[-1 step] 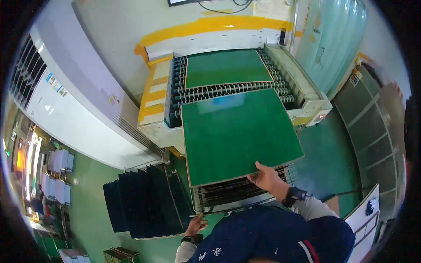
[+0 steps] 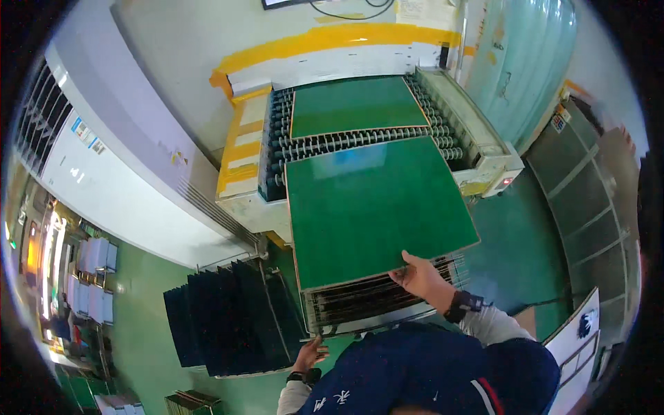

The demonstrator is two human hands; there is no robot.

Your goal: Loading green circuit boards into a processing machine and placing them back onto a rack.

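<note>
My right hand (image 2: 423,280) grips the near edge of a large green panel (image 2: 377,207), thumb on top and fingers beneath. The panel is flat and rectangular with a thin pale rim. Its far edge reaches over the near rollers of a roller conveyor (image 2: 353,140); its near part lies above a rack (image 2: 360,321) of stacked dark sheets. A second green panel (image 2: 356,107) rests farther back on the rollers. Low down by the rack's near left corner is my left hand (image 2: 311,355), its thumb apart from loosely bent fingers, with nothing visible in it.
To the left of the rack, several dark upright sheets (image 2: 228,318) stand in a frame on the green floor. A tall white cabinet (image 2: 131,187) is at the left. On the right are the conveyor's side rail (image 2: 463,111) and a grey framed panel (image 2: 584,187).
The near green panel has shifted slightly away from me, onto the rollers, with my right hand following it. My left hand stays nearly in place.
</note>
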